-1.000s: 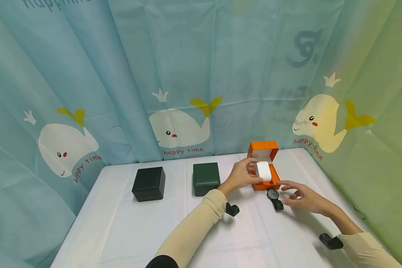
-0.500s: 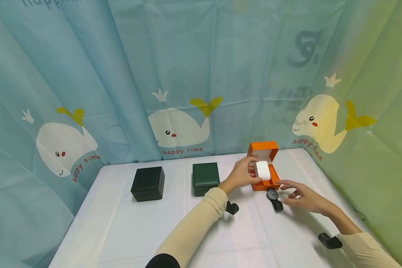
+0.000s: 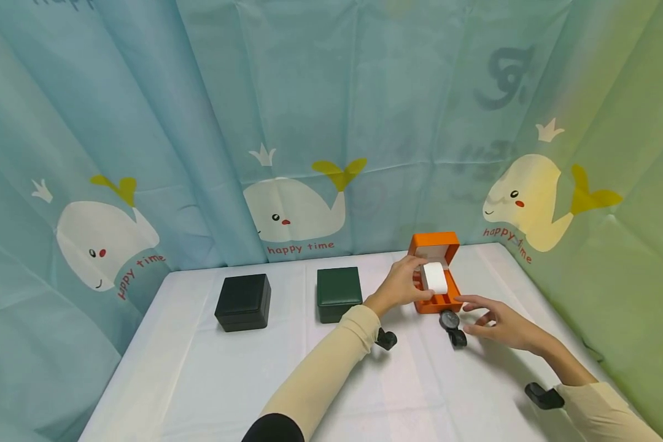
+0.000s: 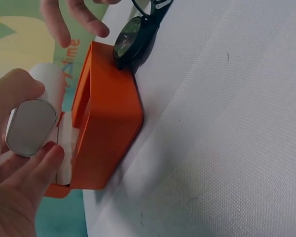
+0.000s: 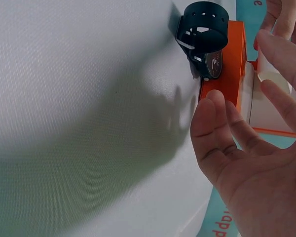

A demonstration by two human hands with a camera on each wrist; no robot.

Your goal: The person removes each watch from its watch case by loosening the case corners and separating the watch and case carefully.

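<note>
My left hand [image 3: 399, 285] grips a white watch cushion [image 3: 435, 278], thumb on one side and fingers on the other. It holds the cushion over an orange watch box [image 3: 432, 307] whose lid stands up at the back. In the left wrist view the cushion's flat grey end [image 4: 32, 127] faces the camera. A black watch [image 3: 450, 320] with its strap looped lies on the table right against the box's front. My right hand [image 3: 500, 324] hovers beside the watch and the box's front right corner, fingers spread and slightly bent, with nothing in its grasp.
A closed green box [image 3: 339, 294] stands left of my left forearm, and a closed black box [image 3: 244, 302] stands farther left. All rest on a white-covered table [image 3: 243, 387]. A blue-green curtain [image 3: 409, 110] with whale prints hangs behind and at the sides.
The white cushion has risen slightly in my left hand. My right hand, the watch and the orange box have stayed in place.
</note>
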